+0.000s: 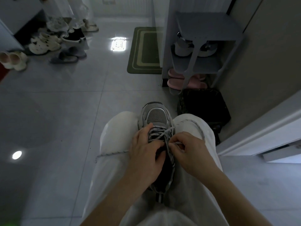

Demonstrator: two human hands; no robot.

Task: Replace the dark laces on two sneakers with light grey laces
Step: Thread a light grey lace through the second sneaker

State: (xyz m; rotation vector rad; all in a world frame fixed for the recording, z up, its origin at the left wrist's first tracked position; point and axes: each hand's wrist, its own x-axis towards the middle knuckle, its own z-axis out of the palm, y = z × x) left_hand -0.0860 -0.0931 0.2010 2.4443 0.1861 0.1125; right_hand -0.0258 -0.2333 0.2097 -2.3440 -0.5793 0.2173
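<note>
Between the knees, on a lap in white trousers [114,136], lies a grey sneaker [156,115], toe pointing away from the person and heel toward the body. A light grey lace [157,134] crosses the upper eyelets in a few rows. The left hand [146,150] grips the sneaker's left side, fingers curled over the lace rows and thumb lying at the dark opening. The right hand [191,150] sits just beside it at the sneaker's right edge, thumb and forefinger pinching a loop of the lace close to the eyelets, the other fingers curled in. One free end of the lace trails across the left thigh to the lap's left edge; the other arcs over the right knee.

On the tiled floor [65,103] beyond, a green mat [145,51] lies beside a grey shoe rack [206,38] with pink slippers [175,82] at its foot. A dark box [203,105] stands near the right knee, and a cluster of shoes [45,44] lies at the far left
</note>
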